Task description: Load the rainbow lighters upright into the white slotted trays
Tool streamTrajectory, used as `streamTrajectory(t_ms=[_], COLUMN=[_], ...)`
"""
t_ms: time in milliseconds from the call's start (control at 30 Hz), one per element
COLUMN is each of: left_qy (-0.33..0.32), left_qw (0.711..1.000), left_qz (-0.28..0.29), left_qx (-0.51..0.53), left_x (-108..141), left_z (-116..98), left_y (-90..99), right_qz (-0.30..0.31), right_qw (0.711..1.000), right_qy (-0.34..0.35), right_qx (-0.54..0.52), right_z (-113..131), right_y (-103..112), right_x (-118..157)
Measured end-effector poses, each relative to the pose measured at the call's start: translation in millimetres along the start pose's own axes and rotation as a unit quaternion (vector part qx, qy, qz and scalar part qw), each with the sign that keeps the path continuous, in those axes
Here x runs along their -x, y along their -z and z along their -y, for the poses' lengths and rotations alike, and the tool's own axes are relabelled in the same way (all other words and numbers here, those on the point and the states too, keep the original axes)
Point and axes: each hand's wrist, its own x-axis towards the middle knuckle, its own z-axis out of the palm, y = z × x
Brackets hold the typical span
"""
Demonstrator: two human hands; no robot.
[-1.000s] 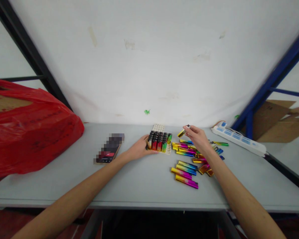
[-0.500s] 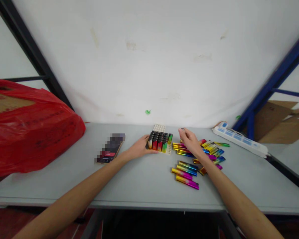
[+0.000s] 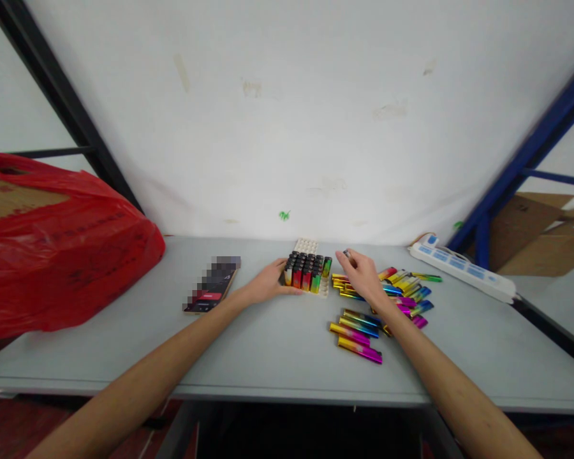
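A: Finish of the tray (image 3: 307,245) and its upright lighters (image 3: 307,278)?
B: The first is matt and knobbly, material undetermined; the second, glossy-bodied.
A: The loose lighters (image 3: 360,350) right of the tray?
B: Glossy, mirror-like, metallic-looking.
A: Far right of the tray?
B: A power strip (image 3: 459,264) in smooth plastic; a cardboard box (image 3: 530,245), matt.
A: Far left of the tray?
B: A bag (image 3: 76,255) of thin, creased, glossy plastic.
A: Under and behind the tray?
B: A smooth, low-sheen tabletop (image 3: 268,350); a matt wall (image 3: 287,140).
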Motion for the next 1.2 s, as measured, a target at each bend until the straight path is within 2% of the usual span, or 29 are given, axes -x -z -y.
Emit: streamTrajectory(t_ms=[167,300,400,533,800,900,1000,1100,1200], left_qy=[0.000,0.007,0.004,-0.002,0.006,0.005,0.005,0.009,0.011], left_qw=[1.000,1.000,1.000,1.000,1.000,1.000,1.000,1.000,1.000], left_qz=[0.001,0.001,0.000,0.002,0.003,-0.001,0.001,0.002,0.004], left_qx=[0.008,0.005,0.007,0.012,0.015,0.012,0.011,0.006,0.005], left_x=[1,2,3,3,5,5,5,5,5], left_z=[-1,-3,-3,-3,-9,-9,-7,-6,-6], left_y=[2.1,1.6,1.0,0.7,1.6,1.7,1.6,1.5,1.6], right_qz=[0.081,0.085,0.098,0.130,0.221,0.215,0.202,0.194,0.169], right_qw=[0.994,0.982,0.978,0.982,0.960,0.954,0.951,0.956,0.964], right_qy=[0.065,0.143,0.129,0.095,0.125,0.142,0.131,0.110,0.089], right_qx=[0.027,0.091,0.128,0.102,0.120,0.153,0.193,0.192,0.186], right_z=[4,4,0,-5,-5,-6,-7,-14,-30], right_y=[6,12,17,22,16,11,12,27,49], right_x=[1,-1,-4,-4,-2,-3,-4,-7,-11])
